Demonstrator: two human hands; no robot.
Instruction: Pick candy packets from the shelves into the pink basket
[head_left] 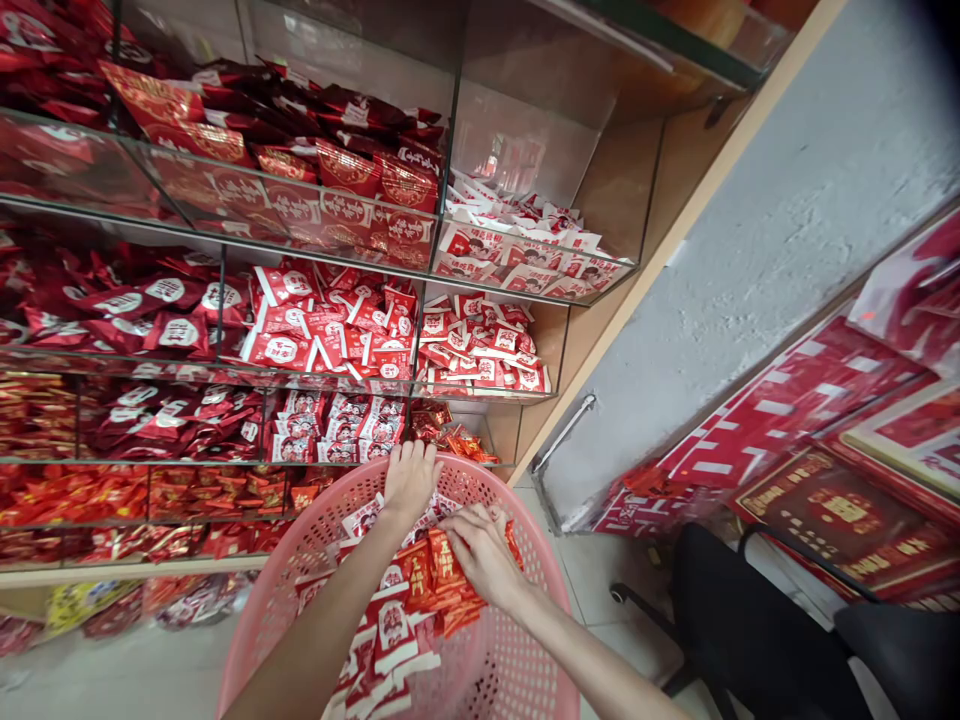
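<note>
A pink perforated plastic basket [517, 650] stands in front of me, holding red-and-white snack packets [391, 628] and a bunch of small orange-red packets [429, 572]. My left hand [409, 482] reaches across to the far rim of the basket, its fingers bent over the edge; the fingertips are hidden. My right hand [484, 552] is inside the basket, palm down, with curled fingers on the orange-red packets. Part of what lies beneath that hand is hidden.
A glass-fronted shelf [330, 245] of red packets rises behind the basket. A grey wall [757, 240] runs along the right, with red gift boxes [832, 510] against it. A black chair [742, 600] stands at the lower right. Colourful bags [90, 605] lie under the shelf.
</note>
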